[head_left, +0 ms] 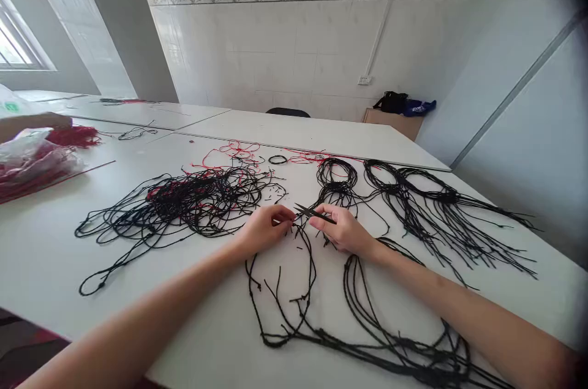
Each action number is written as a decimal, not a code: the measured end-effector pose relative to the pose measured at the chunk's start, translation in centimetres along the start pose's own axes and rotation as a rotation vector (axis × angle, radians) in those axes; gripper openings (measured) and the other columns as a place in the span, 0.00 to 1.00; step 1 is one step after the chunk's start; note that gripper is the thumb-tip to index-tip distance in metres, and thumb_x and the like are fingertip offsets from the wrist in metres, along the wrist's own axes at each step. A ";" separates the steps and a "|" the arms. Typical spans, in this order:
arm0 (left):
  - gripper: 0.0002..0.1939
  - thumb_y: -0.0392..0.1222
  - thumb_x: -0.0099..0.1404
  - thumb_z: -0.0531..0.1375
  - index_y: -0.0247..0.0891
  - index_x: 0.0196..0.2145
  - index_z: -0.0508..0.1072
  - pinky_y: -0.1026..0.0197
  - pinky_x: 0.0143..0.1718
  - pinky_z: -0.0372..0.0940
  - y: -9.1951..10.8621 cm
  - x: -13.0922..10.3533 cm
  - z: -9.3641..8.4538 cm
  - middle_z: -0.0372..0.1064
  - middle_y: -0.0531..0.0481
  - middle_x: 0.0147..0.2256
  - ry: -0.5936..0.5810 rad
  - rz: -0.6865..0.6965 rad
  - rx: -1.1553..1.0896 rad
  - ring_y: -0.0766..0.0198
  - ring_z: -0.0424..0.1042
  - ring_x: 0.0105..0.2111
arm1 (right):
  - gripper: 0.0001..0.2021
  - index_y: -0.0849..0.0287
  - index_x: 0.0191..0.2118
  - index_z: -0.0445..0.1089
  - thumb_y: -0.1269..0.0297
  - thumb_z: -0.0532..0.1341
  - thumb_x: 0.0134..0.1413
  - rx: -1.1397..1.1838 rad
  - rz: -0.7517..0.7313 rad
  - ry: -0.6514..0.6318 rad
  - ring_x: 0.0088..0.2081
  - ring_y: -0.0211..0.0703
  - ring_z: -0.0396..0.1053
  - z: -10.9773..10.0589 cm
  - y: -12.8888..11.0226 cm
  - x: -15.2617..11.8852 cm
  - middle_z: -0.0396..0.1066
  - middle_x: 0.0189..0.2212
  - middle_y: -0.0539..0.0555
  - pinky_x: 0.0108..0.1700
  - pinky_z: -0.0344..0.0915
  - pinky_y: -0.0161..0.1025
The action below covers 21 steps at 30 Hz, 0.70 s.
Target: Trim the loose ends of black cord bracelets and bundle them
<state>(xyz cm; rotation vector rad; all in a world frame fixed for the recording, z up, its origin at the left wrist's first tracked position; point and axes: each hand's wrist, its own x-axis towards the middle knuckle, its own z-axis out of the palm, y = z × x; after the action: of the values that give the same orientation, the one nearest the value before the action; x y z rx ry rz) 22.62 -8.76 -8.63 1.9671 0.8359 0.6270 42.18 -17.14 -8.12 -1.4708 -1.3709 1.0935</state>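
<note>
I've got the black cord (314,260) looping over the table (211,328) between the arms, its top pinched in the left hand's (266,228) fingertips — and the right hand's (344,230) fingers curl round the snips (305,211), blades aimed left. Farther out, a tangled pile (197,199) lies left — knotted bundles (337,187) right.

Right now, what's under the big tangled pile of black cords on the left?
Red cord shows within the black pile, and white table through its looser loops. Whatever lies beneath its dense middle is covered.
</note>
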 end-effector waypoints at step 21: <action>0.14 0.39 0.57 0.61 0.39 0.43 0.73 0.63 0.37 0.67 0.8 0.0 -0.1 0.76 0.51 0.32 -0.044 -0.093 -0.026 0.63 0.75 0.35 | 0.13 0.62 0.30 0.70 0.55 0.60 0.54 -0.064 0.120 -0.196 0.10 0.27 0.41 -1.5 -0.3 0.6 0.47 0.08 0.40 0.10 0.41 0.28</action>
<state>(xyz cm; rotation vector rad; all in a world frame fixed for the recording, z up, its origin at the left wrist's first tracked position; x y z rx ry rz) 22.78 -9.01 -7.88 1.9003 0.8827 0.5361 43.58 -16.51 -7.39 -1.5413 -1.4792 1.3100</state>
